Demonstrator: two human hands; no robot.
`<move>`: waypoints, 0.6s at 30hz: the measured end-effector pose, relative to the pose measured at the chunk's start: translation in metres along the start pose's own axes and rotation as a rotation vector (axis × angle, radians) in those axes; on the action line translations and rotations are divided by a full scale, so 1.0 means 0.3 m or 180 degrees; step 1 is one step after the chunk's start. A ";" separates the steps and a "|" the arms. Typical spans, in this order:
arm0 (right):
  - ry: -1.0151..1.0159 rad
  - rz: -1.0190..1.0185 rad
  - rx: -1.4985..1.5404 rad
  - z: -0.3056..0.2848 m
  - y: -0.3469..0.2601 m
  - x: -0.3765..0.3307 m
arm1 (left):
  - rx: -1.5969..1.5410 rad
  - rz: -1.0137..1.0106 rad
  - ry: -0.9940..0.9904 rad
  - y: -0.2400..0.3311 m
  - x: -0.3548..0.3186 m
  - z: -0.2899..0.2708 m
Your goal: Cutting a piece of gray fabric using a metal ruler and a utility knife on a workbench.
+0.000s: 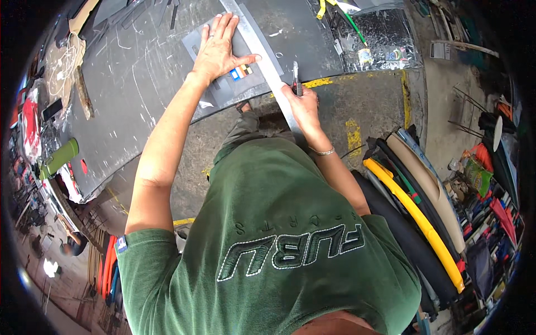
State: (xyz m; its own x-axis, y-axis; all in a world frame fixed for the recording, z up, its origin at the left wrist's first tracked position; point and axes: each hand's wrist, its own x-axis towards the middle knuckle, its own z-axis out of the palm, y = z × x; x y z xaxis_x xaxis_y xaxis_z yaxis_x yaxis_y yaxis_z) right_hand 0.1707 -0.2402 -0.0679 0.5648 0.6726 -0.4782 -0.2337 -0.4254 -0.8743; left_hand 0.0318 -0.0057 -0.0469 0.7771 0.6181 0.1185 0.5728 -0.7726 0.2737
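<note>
Smooth metal straightedge (258, 47), scuffed matt tabletop (125, 84)

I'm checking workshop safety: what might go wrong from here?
The left hand lies spread with its thumb on the straightedge; if the cutter in the right hand slipped across, it might nick that thumb.
The straightedge's near end juts past the edge of the table toward the person's shirt, so a body bump could knock it askew.
</note>
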 end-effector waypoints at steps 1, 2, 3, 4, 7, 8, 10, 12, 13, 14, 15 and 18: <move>0.0001 -0.0003 -0.0004 -0.002 -0.002 -0.001 | 0.0038 0.0004 -0.0003 0.000 0.000 -0.001; -0.0035 0.0014 -0.0070 -0.004 -0.002 -0.001 | 0.0027 -0.0007 -0.0017 0.000 -0.002 -0.001; -0.0071 0.0032 -0.0135 -0.006 -0.002 -0.001 | 0.0021 -0.0008 -0.0018 0.000 -0.003 -0.001; -0.0073 0.0052 -0.0144 -0.005 -0.001 0.000 | 0.0014 -0.0008 -0.0019 0.000 -0.004 0.000; -0.0049 -0.0010 0.0004 -0.002 0.011 -0.002 | -0.0050 0.0010 0.0038 0.003 -0.005 0.002; -0.0045 -0.0063 0.0035 -0.001 0.011 -0.001 | -0.0055 0.0007 0.0035 -0.001 -0.006 0.003; -0.0043 -0.0106 0.0060 0.002 0.011 0.001 | 0.0083 0.0005 0.0012 -0.012 -0.011 0.003; -0.0103 0.0020 -0.0008 0.000 0.016 0.009 | -0.0010 0.0018 0.0082 -0.006 -0.013 0.001; -0.0097 0.0030 -0.0012 0.002 0.020 0.011 | -0.0093 0.0029 0.0158 -0.003 -0.015 0.000; -0.0078 -0.0027 0.0057 0.004 0.025 0.014 | -0.0102 0.0031 0.0152 0.002 -0.011 -0.005; -0.0055 -0.0084 0.0127 0.004 0.030 0.014 | -0.0039 0.0017 0.0074 0.009 -0.006 -0.008; 0.0055 -0.0044 0.0186 -0.013 0.035 0.011 | -0.0108 -0.0013 -0.0255 0.051 0.035 -0.041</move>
State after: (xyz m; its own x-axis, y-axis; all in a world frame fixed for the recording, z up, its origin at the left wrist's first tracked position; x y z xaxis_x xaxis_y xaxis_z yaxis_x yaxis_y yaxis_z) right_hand 0.1733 -0.2448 -0.0783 0.5817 0.6675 -0.4649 -0.2713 -0.3796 -0.8845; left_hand 0.0455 -0.0094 -0.0297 0.7940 0.6066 0.0410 0.5678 -0.7640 0.3063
